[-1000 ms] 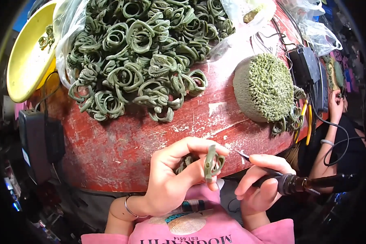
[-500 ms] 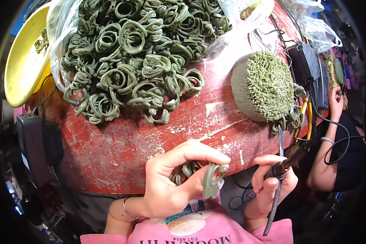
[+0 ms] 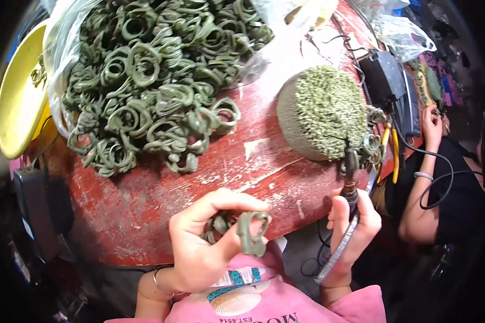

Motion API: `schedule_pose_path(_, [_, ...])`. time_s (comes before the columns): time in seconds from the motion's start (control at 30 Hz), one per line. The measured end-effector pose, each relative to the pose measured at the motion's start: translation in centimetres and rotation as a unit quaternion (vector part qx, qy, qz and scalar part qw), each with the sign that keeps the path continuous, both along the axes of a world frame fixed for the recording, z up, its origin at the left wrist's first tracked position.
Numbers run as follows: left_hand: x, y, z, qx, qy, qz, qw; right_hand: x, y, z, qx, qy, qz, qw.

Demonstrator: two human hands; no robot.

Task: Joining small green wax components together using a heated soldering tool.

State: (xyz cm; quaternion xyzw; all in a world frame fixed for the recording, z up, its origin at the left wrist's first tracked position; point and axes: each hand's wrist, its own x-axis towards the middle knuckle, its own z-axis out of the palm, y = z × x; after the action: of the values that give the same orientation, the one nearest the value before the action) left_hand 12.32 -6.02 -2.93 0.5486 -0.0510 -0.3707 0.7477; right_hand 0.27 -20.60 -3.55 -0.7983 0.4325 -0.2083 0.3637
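Observation:
My left hand [image 3: 202,245], low in the middle, grips several green ring pieces, one [image 3: 253,234] upright between thumb and index finger. My right hand [image 3: 355,237] is closed round a black pen-like tool [image 3: 350,191] and a metal tool with a ridged handle [image 3: 337,253]. The pen's dark tip points up, over the lower right edge of a round, rough-topped green block [image 3: 323,107]; whether it touches is unclear. A big heap of similar green rings [image 3: 145,102] covers the upper left of the red table [image 3: 237,177], and a few more lie right of the block [image 3: 372,145].
A yellow dish [image 3: 16,97] and clear bag [image 3: 56,81] stand at left, near a black device [image 3: 32,204]. Cabled black boxes [image 3: 380,78] and yellow-handled tools [image 3: 394,153] lie at right. Another person's hand [image 3: 432,121] works at the far right edge.
My right hand has turned its tools from pointing at the ring in my left hand to pointing up at the green block. My left hand sits a little further left in view.

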Motion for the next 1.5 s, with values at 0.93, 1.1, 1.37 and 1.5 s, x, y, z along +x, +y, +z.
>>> schedule_pose_path(0.93, [0.1,0.6,-0.8,-0.015,0.021,0.012,1.000,-0.4,1.1,-0.1,-0.053,-0.009,0.297,0.953])
schedule_pose_path(1.1, [0.2,0.8,-0.6,-0.025,0.038,-0.008,0.999,-0.6,1.2,-0.1,-0.060,-0.006,0.294,0.954])
schedule_pose_path(1.37, [0.2,0.4,-0.7,0.008,0.016,0.012,1.000,-0.4,1.1,-0.2,-0.073,0.000,0.296,0.952])
schedule_pose_path(1.5, [0.1,0.3,-0.7,0.005,0.022,0.018,1.000,-0.4,1.2,-0.2,-0.072,0.002,0.295,0.953])
